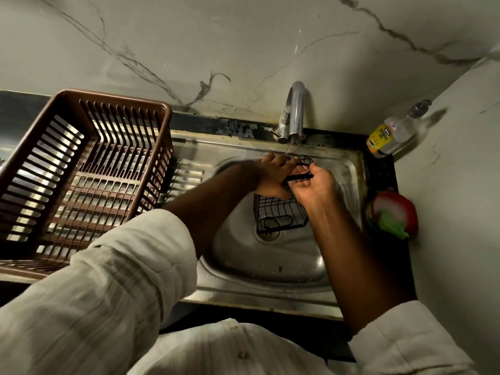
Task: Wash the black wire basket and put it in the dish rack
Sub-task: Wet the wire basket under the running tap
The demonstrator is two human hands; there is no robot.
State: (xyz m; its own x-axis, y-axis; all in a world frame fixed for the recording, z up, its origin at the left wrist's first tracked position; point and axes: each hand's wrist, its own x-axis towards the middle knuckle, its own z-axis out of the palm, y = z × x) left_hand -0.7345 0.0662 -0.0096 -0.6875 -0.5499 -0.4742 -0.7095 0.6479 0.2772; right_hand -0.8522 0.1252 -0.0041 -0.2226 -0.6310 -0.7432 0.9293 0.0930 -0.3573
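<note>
The black wire basket (281, 212) is held over the steel sink bowl (270, 261), tilted, its upper end under the thin stream from the chrome tap (293, 112). My right hand (315, 185) grips the basket's black top bar with curled fingers. My left hand (273, 174) lies flat against the wires on the basket's left side, fingers stretched out. Both hands hide the basket's middle part. The brown plastic dish rack (81, 169) stands on the drainboard to the left of the bowl, with nothing in it.
A clear bottle with a yellow label (392, 133) stands at the sink's back right corner. On the right edge sits a red round tub holding a green scrubber (392, 217). A marble wall rises behind and to the right. The drain (270, 235) lies under the basket.
</note>
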